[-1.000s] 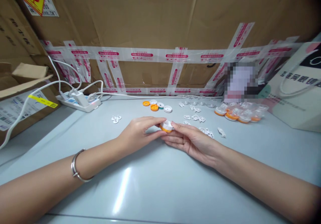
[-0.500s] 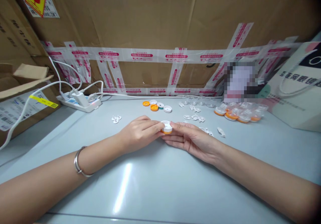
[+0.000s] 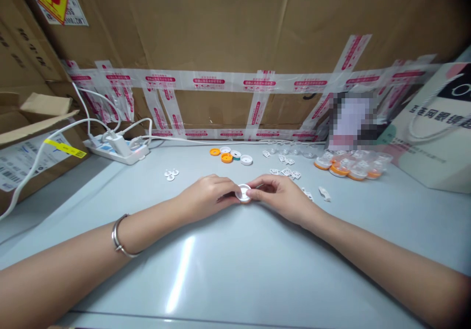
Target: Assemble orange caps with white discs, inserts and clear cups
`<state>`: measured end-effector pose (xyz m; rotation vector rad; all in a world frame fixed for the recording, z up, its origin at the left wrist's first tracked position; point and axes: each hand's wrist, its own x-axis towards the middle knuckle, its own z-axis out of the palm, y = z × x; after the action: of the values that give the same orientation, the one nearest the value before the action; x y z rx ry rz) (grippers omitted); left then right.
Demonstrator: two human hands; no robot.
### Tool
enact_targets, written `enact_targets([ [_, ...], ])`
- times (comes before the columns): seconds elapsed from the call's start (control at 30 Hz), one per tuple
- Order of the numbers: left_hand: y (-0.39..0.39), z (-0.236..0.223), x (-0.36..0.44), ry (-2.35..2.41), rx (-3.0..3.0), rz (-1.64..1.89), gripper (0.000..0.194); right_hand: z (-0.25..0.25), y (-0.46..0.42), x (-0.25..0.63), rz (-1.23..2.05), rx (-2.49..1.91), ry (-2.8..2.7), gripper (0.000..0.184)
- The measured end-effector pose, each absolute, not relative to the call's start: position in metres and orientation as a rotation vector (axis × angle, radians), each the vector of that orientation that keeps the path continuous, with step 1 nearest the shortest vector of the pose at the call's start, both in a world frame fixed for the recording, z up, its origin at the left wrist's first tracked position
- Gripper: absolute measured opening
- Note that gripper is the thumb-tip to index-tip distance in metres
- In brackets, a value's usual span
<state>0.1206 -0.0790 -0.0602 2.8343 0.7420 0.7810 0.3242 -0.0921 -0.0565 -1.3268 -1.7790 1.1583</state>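
A round white cup-like plastic part [image 3: 243, 192] with an orange base is pinched between my two hands, its hollow side facing up toward me. My left hand [image 3: 211, 195] grips its left edge, fingertips at the rim. My right hand [image 3: 281, 196] holds the right edge, thumb on the near rim and fingers behind. Beyond them lie orange, white and green round caps [image 3: 227, 158]. Small white stemmed discs [image 3: 171, 175] rest to the left. White flat slotted pieces [image 3: 286, 172] lie behind my right hand, partly hidden by it.
Clear-domed pieces with white and orange bases [image 3: 340, 167] are grouped at the right, near a paper bag [image 3: 434, 137]. A power strip [image 3: 117, 148] with white cables sits at the left beside an open carton [image 3: 40, 147]. A large cardboard box [image 3: 206, 24] stands behind the table.
The white and orange part has tilted so its hollow faces me and has come slightly lower. My right hand has turned from palm-up to fingers over the part's edge.
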Motion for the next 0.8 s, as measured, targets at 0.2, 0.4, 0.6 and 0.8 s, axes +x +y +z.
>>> enact_targets([
  [0.2, -0.0785, -0.0598, 0.1215, 0.755, 2.741, 0.764, 0.014, -0.0559, -0.0903, 0.3257, 1.049, -1.339, -1.885, 0.021],
  [0.4, -0.0797, -0.0590, 0.1203, 0.802, 2.660, 0.748, 0.014, -0.0558, -0.0901, 0.3266, 1.042, -1.349, -1.886, 0.032],
  [0.6, -0.0814, -0.0581, 0.1203, 0.775, 2.611, 0.771, 0.017, -0.0531, -0.0925, 0.3272, 1.196, -1.264, -1.884, 0.034],
  [0.8, -0.0836, -0.0568, 0.1230, 0.767, 2.498, 0.856, 0.015, -0.0542, -0.0927, 0.3277, 1.116, -1.211, -1.958, 0.033],
])
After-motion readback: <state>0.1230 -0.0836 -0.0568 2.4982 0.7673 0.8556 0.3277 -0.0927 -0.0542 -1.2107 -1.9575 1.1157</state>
